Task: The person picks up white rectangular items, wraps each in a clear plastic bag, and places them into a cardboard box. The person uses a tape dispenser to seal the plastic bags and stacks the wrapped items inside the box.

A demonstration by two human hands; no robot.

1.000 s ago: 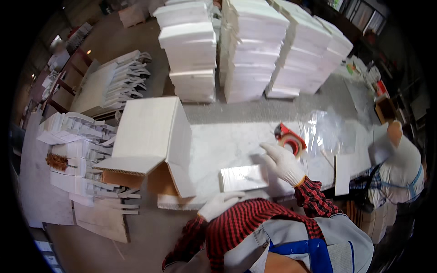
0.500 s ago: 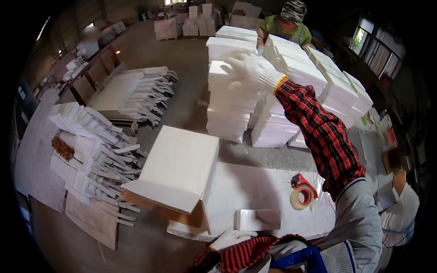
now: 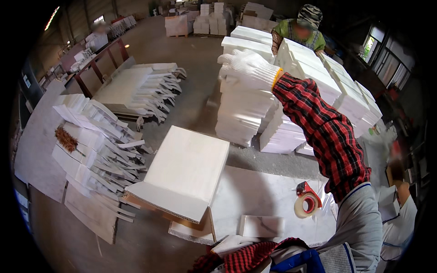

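Head cam: right hand (image 3: pixel 248 68) looks bunched, can't tell if it's pinching. White slab stack (image 3: pixel 239 111) sits right under those fingers; probably heavy, stiff, chippy, so grab opposite edges. Left hand's (image 3: pixel 232 244) fingers: can't tell, white block (image 3: pixel 261 226) just beside.

Between the carton (image 3: pixel 189 159) and the tape dispenser (image 3: pixel 308 200) a hand could pass low over the tabletop (image 3: pixel 252 189) – the small white block (image 3: pixel 262 226) stands at its near side, close by the left hand (image 3: pixel 229 245). Farther out, stacked slabs (image 3: pixel 239 111) wall off the way – and the right arm (image 3: pixel 323 132) slants across above the right part
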